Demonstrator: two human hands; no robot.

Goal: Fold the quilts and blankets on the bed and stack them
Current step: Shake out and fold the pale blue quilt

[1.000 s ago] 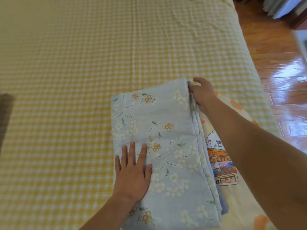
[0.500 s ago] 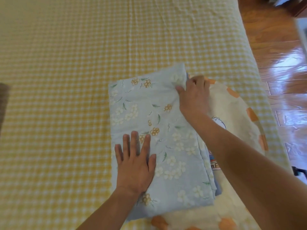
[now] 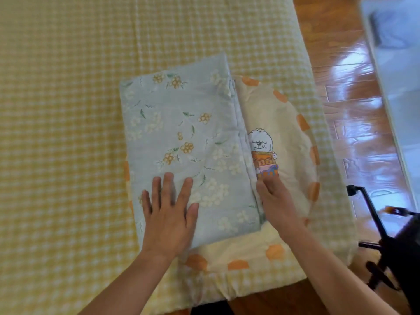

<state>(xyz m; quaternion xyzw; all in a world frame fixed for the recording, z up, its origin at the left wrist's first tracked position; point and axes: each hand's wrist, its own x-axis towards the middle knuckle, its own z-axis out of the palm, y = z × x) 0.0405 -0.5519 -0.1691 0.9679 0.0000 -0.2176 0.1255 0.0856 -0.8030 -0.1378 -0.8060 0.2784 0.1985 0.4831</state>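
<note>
Fingers of left hand (image 3: 169, 214) spread flat on blue quilt (image 3: 181, 142); right hand (image 3: 276, 201) fingers together at its right edge, quilt's long axis running away, over cream blanket (image 3: 279, 114).

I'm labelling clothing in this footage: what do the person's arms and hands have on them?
Nothing shows: the left hand and right hand are bare, without gloves, rings or a watch, and both forearms are uncovered to the frame's edge, with no sleeves in sight.

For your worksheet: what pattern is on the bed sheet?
Yellow-and-white gingham checks on the bed sheet, head view.
</note>
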